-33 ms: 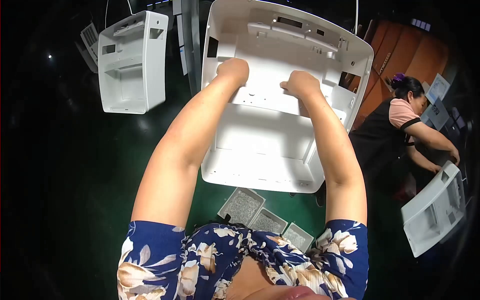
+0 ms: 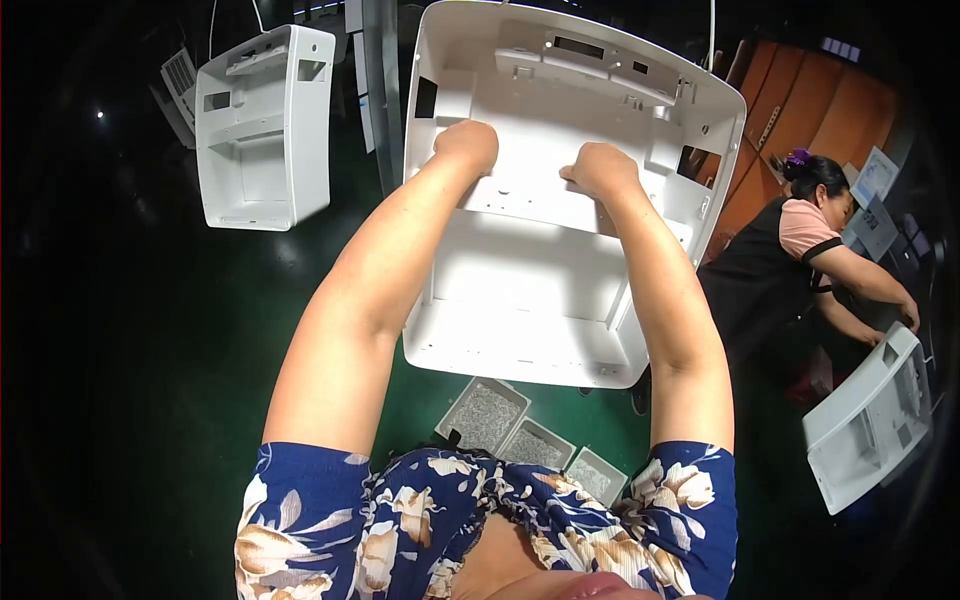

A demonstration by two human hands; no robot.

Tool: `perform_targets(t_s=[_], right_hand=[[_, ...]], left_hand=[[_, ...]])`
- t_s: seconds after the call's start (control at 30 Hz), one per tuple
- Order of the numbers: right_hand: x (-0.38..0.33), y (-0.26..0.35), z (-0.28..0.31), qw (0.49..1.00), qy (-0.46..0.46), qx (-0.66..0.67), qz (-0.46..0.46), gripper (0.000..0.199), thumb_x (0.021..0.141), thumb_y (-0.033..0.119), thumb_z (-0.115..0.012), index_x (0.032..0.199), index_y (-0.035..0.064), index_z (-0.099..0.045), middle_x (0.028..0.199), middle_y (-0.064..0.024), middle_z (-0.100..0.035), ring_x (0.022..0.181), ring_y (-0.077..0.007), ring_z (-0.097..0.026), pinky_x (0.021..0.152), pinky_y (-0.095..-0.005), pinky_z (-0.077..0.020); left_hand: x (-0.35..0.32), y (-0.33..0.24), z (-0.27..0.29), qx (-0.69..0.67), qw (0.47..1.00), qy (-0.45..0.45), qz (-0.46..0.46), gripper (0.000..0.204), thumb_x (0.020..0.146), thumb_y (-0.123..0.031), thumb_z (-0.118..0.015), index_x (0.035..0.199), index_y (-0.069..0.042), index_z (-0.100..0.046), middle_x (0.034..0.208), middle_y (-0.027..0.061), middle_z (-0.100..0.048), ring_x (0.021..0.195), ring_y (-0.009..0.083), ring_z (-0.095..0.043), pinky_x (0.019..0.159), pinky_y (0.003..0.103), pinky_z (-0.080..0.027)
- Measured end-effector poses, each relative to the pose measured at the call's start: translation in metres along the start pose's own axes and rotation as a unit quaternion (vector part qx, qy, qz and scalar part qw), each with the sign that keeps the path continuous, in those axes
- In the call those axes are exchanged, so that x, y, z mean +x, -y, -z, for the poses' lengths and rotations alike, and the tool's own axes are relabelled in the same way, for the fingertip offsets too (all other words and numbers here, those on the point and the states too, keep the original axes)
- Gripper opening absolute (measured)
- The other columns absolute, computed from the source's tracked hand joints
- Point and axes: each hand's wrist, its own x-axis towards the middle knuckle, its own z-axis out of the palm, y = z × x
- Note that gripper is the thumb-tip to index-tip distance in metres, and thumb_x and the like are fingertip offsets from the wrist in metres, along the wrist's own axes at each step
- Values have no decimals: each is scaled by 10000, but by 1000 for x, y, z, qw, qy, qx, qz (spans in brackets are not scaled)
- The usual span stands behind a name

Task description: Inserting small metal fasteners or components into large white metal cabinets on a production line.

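Observation:
A large white plastic housing (image 2: 530,270) hangs in front of me, its hollow inner side facing me. Both my hands reach inside its upper section, just above the cross ledge. My left hand (image 2: 466,147) is curled closed near the left inner wall. To the right, my right hand (image 2: 604,170) is also closed, its thumb side pointing left toward the middle. Whatever either set of fingers grips is hidden behind the hands. Small holes and posts dot the ledge beneath them, and rectangular cutouts pierce the housing's top and side walls.
Another white housing (image 2: 265,125) hangs at the far left beside a grey post (image 2: 380,90). Below mine are grey bins (image 2: 483,413) of small metal-looking parts on the green floor. At right, a co-worker (image 2: 775,250) handles a further white housing (image 2: 870,415), near an orange-brown cabinet (image 2: 815,105).

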Motion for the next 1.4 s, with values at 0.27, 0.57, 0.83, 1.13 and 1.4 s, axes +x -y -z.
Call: perform_targets(t_s=[0.27,0.57,0.83,1.13,1.4], right_hand=[[20,13,-21,998,27,-52,-8,203,717,87,-522,882,58,-637,946,-134,-611,886,-271,-588,713,-349,-481],[49,-26,-40,997,7,41,-65,214,658,43,-493,818,-22,-620,890,-235,-579,847,-358,-567,717,-395,-458],[52,-26,-34,997,30,-9,-65,280,718,262,-603,899,50,-622,928,-140,-605,869,-275,-582,730,-338,-475],[55,-66,-28,881,-92,415,-207,220,763,162,-422,711,-2,-560,539,-70,-487,461,-180,-486,405,-319,-378],[78,-64,3,421,-59,895,-132,251,892,179,-274,696,58,-373,565,-7,-326,422,-81,-272,350,-208,-192]], left_hand=[[38,5,-46,-13,998,-17,-61,244,716,-54,-494,922,-40,-623,991,161,-589,932,319,-564,731,402,-477],[78,-1,-54,-130,979,-123,-101,398,892,-249,-295,884,11,-596,935,197,-583,894,379,-535,789,434,-419],[80,-16,-44,-740,661,62,109,348,877,-398,-401,740,-79,-417,553,4,-380,424,97,-304,357,231,-253],[79,-20,-26,-886,448,105,63,188,910,-200,-344,823,-38,-387,690,57,-453,490,91,-360,377,209,-293],[82,-31,10,-922,365,108,65,170,858,-126,-316,753,-45,-423,635,48,-410,471,91,-311,359,204,-236]])
